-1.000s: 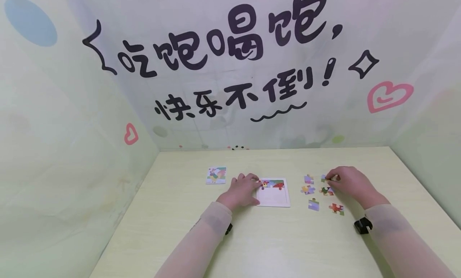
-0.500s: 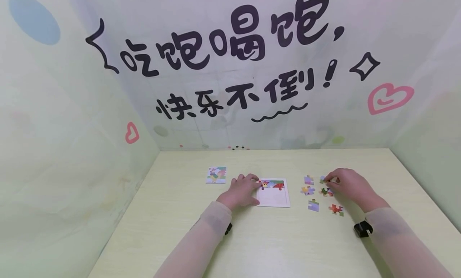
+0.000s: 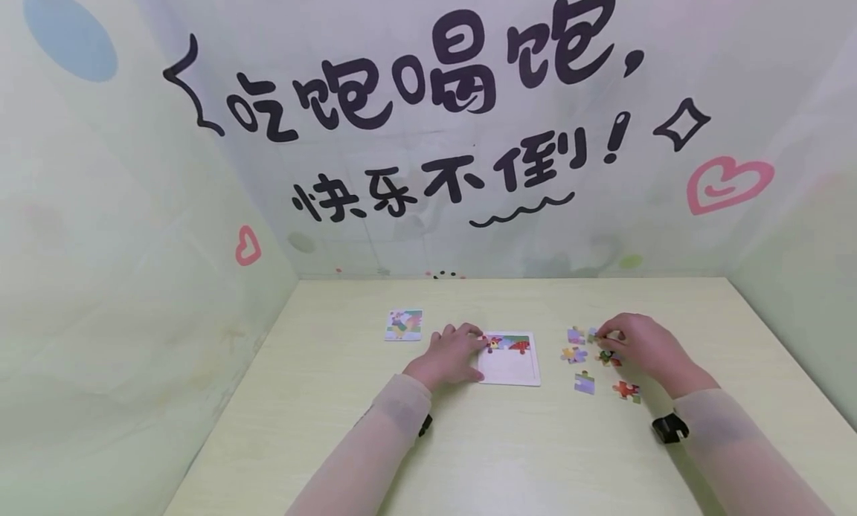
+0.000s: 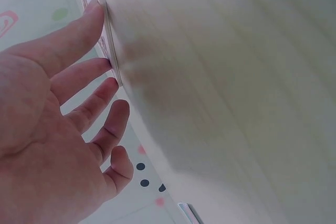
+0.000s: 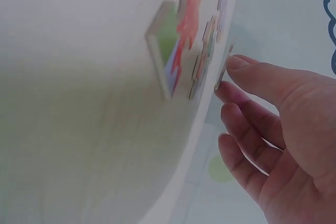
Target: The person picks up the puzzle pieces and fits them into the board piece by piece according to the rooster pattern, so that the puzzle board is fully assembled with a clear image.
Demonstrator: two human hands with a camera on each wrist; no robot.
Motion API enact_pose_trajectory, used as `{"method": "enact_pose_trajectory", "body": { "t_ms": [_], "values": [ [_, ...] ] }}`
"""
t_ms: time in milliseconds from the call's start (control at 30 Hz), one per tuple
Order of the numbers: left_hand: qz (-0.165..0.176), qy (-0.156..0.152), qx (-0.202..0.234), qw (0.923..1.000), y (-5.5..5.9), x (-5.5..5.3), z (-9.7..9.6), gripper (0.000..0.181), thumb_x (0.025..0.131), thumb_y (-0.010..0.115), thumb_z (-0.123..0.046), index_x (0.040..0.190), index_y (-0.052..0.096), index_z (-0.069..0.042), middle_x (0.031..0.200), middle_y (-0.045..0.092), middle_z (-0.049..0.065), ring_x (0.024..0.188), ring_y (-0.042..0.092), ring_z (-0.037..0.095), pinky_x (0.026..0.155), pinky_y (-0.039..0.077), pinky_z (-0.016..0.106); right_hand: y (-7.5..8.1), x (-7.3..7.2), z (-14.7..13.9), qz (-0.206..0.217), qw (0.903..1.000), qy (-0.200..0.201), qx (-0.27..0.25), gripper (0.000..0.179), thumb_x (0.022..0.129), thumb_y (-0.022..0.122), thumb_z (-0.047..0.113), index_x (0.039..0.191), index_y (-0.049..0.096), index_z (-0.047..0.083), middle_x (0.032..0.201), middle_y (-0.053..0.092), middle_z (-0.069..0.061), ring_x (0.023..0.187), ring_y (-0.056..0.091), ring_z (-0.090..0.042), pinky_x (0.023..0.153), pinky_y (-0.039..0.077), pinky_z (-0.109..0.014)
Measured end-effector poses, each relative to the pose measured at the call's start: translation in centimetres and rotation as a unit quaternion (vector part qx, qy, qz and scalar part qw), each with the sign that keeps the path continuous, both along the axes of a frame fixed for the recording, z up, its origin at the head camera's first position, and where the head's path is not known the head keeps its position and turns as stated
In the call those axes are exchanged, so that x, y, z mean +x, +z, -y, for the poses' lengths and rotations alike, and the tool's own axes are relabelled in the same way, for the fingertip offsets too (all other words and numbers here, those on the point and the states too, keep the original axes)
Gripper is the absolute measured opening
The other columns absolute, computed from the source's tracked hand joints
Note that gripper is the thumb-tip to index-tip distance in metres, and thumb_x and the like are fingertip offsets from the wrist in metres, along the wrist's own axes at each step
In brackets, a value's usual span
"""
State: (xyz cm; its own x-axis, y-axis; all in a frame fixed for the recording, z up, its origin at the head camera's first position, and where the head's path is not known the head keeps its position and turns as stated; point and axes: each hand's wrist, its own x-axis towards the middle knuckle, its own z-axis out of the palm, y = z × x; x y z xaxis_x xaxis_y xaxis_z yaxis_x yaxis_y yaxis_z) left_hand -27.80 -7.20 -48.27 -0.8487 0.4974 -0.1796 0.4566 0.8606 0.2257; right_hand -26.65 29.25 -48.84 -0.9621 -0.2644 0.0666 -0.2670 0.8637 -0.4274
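Note:
My left hand rests at the left side of a white puzzle tray, thumb and fingertips touching its edge. In the left wrist view the fingers are spread and fairly straight. Joined pieces with red, yellow and green print fill the tray's top strip. To the right, my right hand pinches a small puzzle piece between thumb and fingertip; the right wrist view shows this piece edge-on, tilted, beyond the others. A green and red piece lies partly under the hand.
Loose puzzle pieces lie right of the tray: a purple one, a yellow and purple one, a lilac and green one and a red one. A square picture card lies back left. Printed walls enclose the table.
My right hand has shifted slightly left with the pinched piece, towards the purple piece. My left hand stays at the tray, and the view has tilted a little.

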Motion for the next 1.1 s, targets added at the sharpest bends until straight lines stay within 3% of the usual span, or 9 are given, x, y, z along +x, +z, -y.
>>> {"method": "enact_pose_trajectory", "body": {
  "t_ms": [500, 633, 1100],
  "values": [
    [0.002, 0.007, 0.003, 1.0, -0.3, 0.1, 0.3, 0.072, 0.088, 0.081, -0.04, 0.152, 0.053, -0.024, 0.161, 0.043, -0.005, 0.137, 0.043, 0.027, 0.108, 0.035, 0.049, 0.0, 0.1, 1.8, -0.019, 0.9996, 0.019, 0.009, 0.013, 0.092, 0.076, 0.011, 0.105, 0.079, 0.01, 0.109, 0.075, -0.011, 0.077, 0.065, -0.014, 0.072, 0.057, -0.041],
    [-0.002, 0.001, 0.002, 1.0, -0.4, 0.0, 0.3, 0.072, 0.088, 0.081, -0.041, 0.152, 0.053, -0.025, 0.16, 0.043, -0.004, 0.136, 0.043, 0.027, 0.106, 0.036, 0.049, -0.2, 0.1, 2.1, -0.023, 0.9995, 0.018, 0.01, 0.011, 0.092, 0.077, 0.012, 0.103, 0.08, 0.012, 0.107, 0.076, -0.01, 0.086, 0.067, -0.02, 0.076, 0.058, -0.045],
    [-0.003, -0.003, 0.001, 1.0, -0.5, -0.2, 0.1, 0.072, 0.089, 0.081, -0.041, 0.153, 0.052, -0.025, 0.161, 0.043, -0.005, 0.137, 0.043, 0.026, 0.106, 0.035, 0.048, -0.1, 0.2, 3.6, -0.055, 0.9977, 0.036, 0.019, 0.009, 0.088, 0.081, 0.013, 0.097, 0.081, 0.015, 0.105, 0.077, -0.006, 0.095, 0.069, -0.027, 0.085, 0.058, -0.05]
  ]
}}
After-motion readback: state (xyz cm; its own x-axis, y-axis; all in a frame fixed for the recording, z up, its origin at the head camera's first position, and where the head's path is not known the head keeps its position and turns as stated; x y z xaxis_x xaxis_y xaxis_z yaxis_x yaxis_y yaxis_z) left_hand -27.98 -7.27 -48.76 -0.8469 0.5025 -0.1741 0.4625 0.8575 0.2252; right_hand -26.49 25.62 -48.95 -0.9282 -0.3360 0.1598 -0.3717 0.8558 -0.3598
